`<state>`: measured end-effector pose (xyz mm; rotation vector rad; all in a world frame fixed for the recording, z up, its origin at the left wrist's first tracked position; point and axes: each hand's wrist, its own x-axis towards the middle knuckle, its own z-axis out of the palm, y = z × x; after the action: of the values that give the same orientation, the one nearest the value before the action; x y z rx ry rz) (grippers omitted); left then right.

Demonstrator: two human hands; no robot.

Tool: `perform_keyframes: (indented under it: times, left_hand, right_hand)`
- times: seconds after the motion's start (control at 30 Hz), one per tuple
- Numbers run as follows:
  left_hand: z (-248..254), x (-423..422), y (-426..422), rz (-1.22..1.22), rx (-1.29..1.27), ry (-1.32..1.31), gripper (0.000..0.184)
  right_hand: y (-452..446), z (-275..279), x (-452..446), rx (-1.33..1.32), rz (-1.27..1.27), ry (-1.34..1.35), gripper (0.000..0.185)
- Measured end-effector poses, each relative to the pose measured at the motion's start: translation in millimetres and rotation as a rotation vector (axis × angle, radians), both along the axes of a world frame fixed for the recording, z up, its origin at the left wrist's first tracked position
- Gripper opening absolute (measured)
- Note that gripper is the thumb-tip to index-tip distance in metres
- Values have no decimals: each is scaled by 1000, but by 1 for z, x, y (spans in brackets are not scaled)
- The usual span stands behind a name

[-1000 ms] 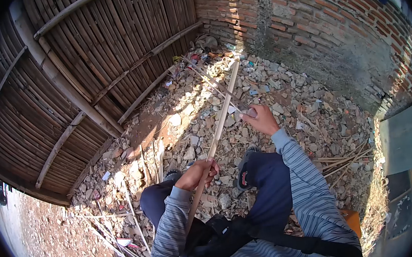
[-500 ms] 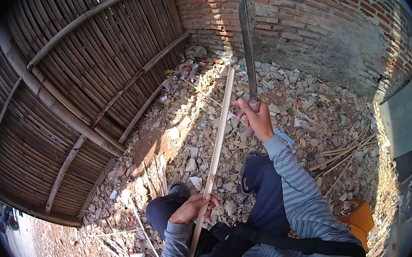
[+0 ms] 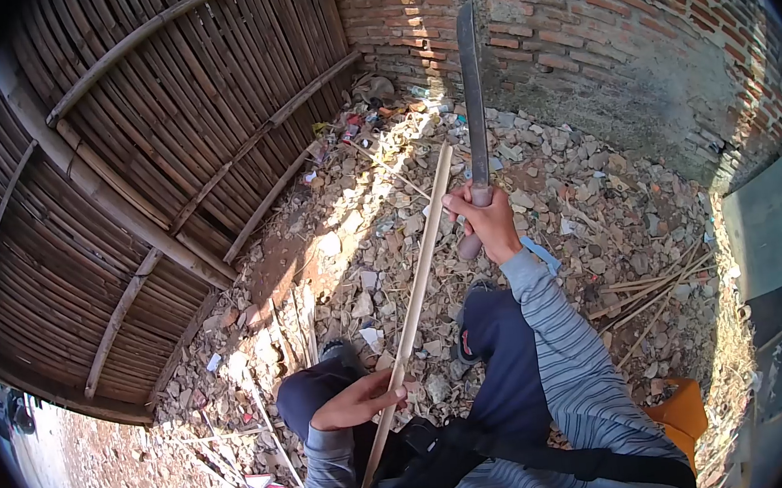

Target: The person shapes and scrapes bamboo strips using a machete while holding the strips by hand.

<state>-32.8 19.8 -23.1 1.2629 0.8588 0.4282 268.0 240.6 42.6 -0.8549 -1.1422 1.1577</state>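
My right hand (image 3: 490, 220) is closed round the brown handle of a machete (image 3: 474, 95), whose long dark blade points up and away from me. My left hand (image 3: 359, 402) is at the lower part of a long, pale bamboo strip (image 3: 422, 269), its thumb lying across it. The strip slants from my lap up towards my right hand, and its far end is beside the machete. My right fingertips are close to the strip; whether they touch it I cannot tell. Some left fingers are hidden behind the strip.
Rubble (image 3: 390, 235) covers the ground around my feet. A bamboo slat wall (image 3: 208, 102) stands at left, a brick wall (image 3: 568, 29) ahead. Thin bamboo pieces (image 3: 650, 294) lie at right and more sticks (image 3: 245, 484) at lower left. Something orange (image 3: 683, 418) is beside me at right.
My right fingers, partly stretched out before, have closed further round the machete handle. The far end of the bamboo strip has shifted slightly down towards me, and my left fingers have straightened.
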Motion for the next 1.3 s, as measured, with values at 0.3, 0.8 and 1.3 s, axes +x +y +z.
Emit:
perform_keyframes:
  times: [0.3, 0.8, 1.3]
  left_hand:
    - [53, 36, 87, 502, 336, 77, 42]
    - [12, 44, 109, 509, 101, -154, 39]
    - [-10, 13, 86, 379, 212, 331, 65]
  right_hand:
    - [-16, -3, -30, -75, 118, -153, 35]
    - [-2, -27, -34, 189, 108, -869, 50]
    - [-13, -34, -55, 526, 142, -1284, 53]
